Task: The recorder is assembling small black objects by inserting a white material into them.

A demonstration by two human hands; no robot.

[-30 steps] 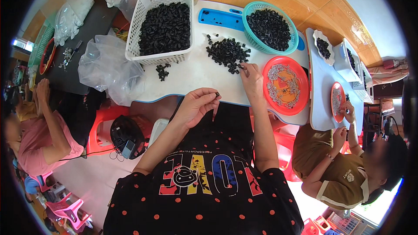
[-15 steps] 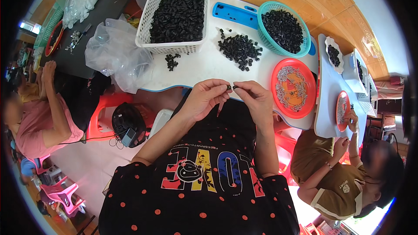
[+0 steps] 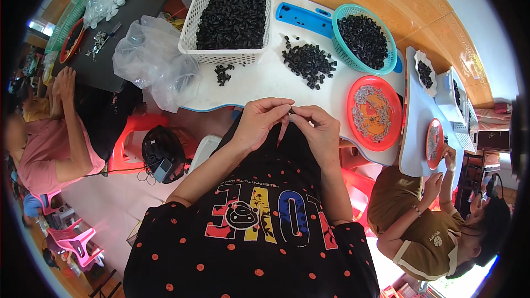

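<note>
Head view, seated work with small black parts, read from left to right. A clear plastic bag (image 3: 152, 60) lies crumpled at the table's edge beside a white basket (image 3: 221, 55), which is heaped with black pieces (image 3: 232, 22); a small cluster of similar pieces (image 3: 223, 75) sits just in front of it. The left hand (image 3: 260, 124) is closed in a pinch, thumb against forefinger. At its tips, over the wearer's lap, is a small black piece (image 3: 291, 111), largely hidden; I cannot tell whether it is one part or two brought together. A blue tray (image 3: 309, 22) bears a few bits, and below it a loose pile (image 3: 310, 65) lies on the white tabletop (image 3: 265, 85). The right hand (image 3: 317, 129) is likewise pinched, its fingertips meeting the left's at the same piece. Farther right stand a full teal basket (image 3: 343, 48) and a red plate (image 3: 351, 113) of small grey pieces (image 3: 361, 111). Progress, as judged: the held piece appears mid-handling, and the loose pile suggests many more are left. Which basket, if either, contains finished pieces cannot be determined.
</note>
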